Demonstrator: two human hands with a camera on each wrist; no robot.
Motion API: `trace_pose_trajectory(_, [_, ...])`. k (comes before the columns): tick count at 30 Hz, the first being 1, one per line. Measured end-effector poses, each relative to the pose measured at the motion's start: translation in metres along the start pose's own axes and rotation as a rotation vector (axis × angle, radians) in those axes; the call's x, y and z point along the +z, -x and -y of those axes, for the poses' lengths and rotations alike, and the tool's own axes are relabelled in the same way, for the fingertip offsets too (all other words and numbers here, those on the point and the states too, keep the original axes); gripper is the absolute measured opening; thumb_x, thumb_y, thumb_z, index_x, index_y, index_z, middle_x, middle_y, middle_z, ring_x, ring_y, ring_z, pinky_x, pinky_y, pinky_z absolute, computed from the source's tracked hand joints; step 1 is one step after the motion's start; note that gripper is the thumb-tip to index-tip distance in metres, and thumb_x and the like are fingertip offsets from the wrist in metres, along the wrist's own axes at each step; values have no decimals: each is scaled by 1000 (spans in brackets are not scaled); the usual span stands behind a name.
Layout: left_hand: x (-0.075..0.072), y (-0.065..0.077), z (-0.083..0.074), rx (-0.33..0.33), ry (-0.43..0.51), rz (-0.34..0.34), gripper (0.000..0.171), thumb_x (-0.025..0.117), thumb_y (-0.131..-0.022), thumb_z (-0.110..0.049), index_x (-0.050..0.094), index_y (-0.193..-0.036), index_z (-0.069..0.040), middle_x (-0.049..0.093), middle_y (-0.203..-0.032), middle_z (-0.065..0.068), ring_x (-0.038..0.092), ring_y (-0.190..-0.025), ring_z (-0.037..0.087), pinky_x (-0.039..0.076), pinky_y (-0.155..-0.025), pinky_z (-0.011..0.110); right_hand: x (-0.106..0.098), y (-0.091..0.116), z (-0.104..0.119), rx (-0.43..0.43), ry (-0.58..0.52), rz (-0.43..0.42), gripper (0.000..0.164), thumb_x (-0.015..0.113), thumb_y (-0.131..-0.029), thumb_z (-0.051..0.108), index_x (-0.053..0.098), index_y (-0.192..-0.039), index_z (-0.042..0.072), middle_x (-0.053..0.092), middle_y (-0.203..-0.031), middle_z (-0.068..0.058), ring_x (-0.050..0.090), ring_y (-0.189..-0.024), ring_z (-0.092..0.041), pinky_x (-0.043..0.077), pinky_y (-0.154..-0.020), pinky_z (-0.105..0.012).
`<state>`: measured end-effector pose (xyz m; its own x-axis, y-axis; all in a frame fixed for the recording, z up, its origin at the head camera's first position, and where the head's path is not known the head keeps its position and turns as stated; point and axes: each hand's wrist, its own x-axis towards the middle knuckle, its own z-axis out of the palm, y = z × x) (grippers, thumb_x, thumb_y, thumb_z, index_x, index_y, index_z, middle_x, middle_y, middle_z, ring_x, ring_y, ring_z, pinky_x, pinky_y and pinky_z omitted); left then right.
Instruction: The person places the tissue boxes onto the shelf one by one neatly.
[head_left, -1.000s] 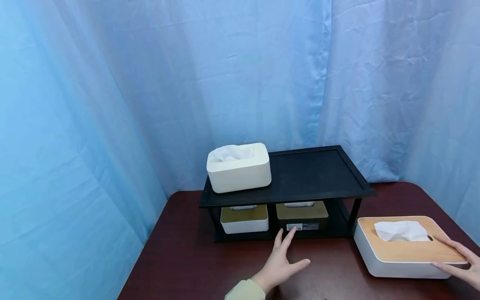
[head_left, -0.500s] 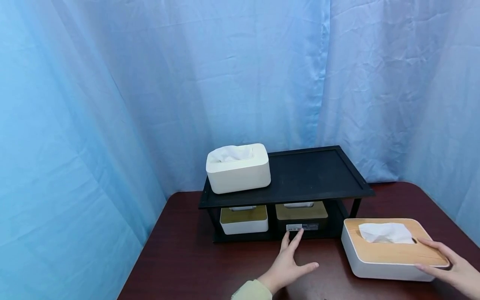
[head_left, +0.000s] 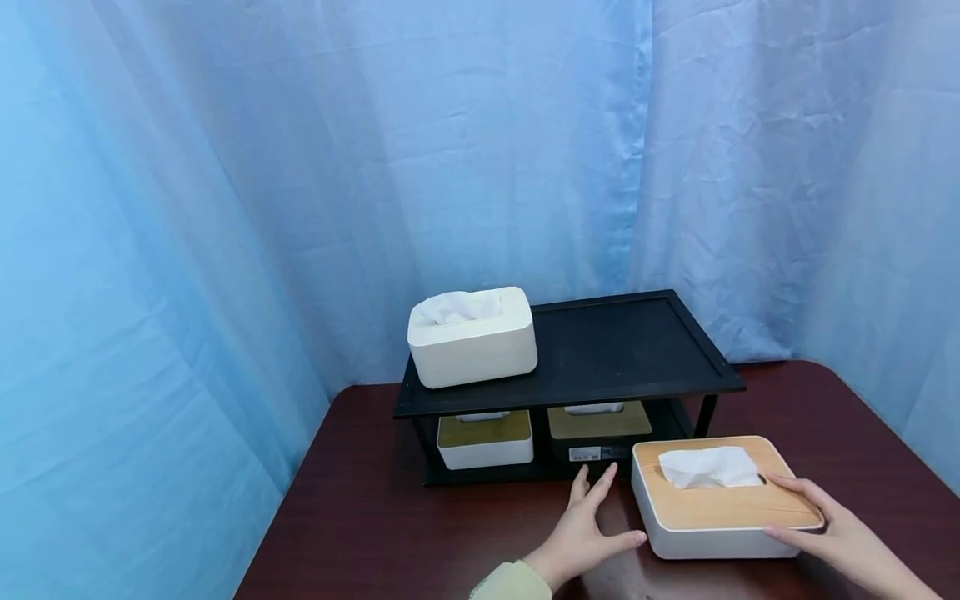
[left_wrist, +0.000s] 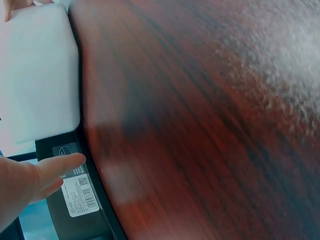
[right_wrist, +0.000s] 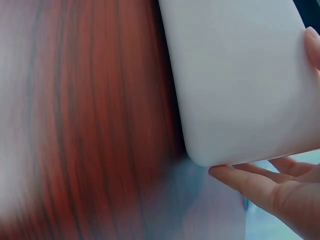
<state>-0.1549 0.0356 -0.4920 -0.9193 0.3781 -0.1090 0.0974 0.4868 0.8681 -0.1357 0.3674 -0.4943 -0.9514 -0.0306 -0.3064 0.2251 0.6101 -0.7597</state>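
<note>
A white tissue box with a light wooden lid (head_left: 720,508) sits on the table, right of centre, a tissue poking from its slot. My right hand (head_left: 836,529) touches its right end, fingers extended and thumb toward the front; the right wrist view shows the box's white wall (right_wrist: 240,90) against the fingers. To its left, my left hand (head_left: 581,533) is spread with nothing in it. Its thumb tip lies close to the box's left front corner; whether they touch, I cannot tell. Its other fingers point toward a dark tissue box (head_left: 592,437) on the lower shelf.
A black two-tier shelf (head_left: 622,342) stands at the back of the dark red table (head_left: 352,517). An all-white tissue box (head_left: 480,354) is on its top left. Below it is a white box with a wooden lid (head_left: 487,452). Blue curtains (head_left: 465,167) hang behind.
The wooden-lidded tissue box has slid left along the table, with my right hand moving left at its end. My left hand has shifted slightly right, still spread.
</note>
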Motion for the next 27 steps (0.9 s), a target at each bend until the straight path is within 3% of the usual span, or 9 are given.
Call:
trace_pose_trajectory(11, [2,-2,7,-3,-18,27,79,75,-80,-40,33,-146,-36,18,-153,21,35,-135,41,42,-101,48,31,4,24,-151,77,-42,78,63,-90,38,24,-143,-5,20,-145,-34,25,-126,-52,42,-88,-56])
trace_pose_trajectory(18, [-3,-2,12,22,-55,-12,80,74,-79,-42,33,-147,-32,23,-152,19,38,-134,37,43,-100,48,43,2,33,-164,86,-63,75,64,-89,37,29,-141,-4,24,-141,-33,26,-125,-49,39,-89,-58])
trace_pose_trajectory(21, [-6,-1,16,35,-7,-15,79,74,-80,-38,33,-147,-29,23,-153,19,39,-133,36,48,-94,42,48,1,38,-147,62,-50,78,65,-88,39,28,-142,-3,21,-142,-33,23,-127,-50,37,-90,-61])
trace_pose_trajectory(27, [-11,2,25,59,193,-8,77,76,-81,-26,34,-147,-22,25,-153,15,39,-133,34,53,-86,34,54,0,46,-147,49,-29,78,65,-87,40,29,-143,-2,23,-143,-32,24,-129,-49,36,-92,-62])
